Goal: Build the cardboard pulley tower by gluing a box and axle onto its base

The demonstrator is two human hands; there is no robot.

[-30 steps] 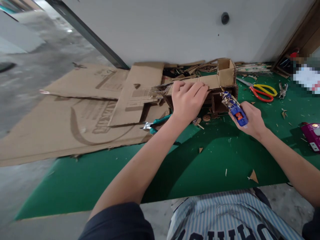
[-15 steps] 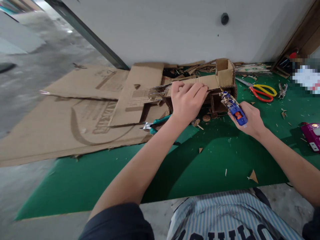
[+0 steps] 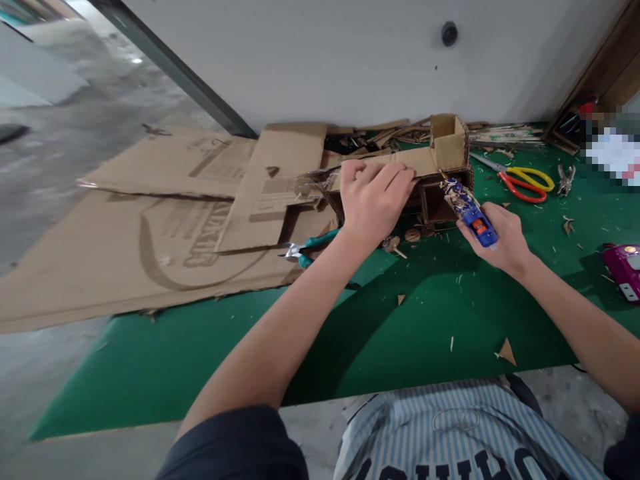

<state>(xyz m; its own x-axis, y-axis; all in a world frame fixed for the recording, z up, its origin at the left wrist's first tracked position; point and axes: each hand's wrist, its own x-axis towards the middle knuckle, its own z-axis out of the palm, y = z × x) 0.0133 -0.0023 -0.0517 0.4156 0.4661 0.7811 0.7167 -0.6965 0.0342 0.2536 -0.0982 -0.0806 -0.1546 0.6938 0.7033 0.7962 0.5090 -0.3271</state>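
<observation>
The left hand (image 3: pixel 374 200) lies over the brown corrugated cardboard structure (image 3: pixel 420 162) with its fingers close together and bent over the upper panel; whether they pinch it cannot be told. The structure stands at the far edge of the green tabletop (image 3: pixel 400 347), right of its middle, an open square box part rising at its right end. The right hand (image 3: pixel 503 235) is closed around the blue glue gun (image 3: pixel 473 217), which is littered with shavings, its tip at the structure's front edge below the box part. Scissors with red and yellow handles (image 3: pixel 527 182) lie right of the structure, near the far edge. Teal-handled cutters (image 3: pixel 313 245) lie beside the left forearm, partly over flat brown cardboard sheets (image 3: pixel 175 227) that overhang the tabletop's left edge.
</observation>
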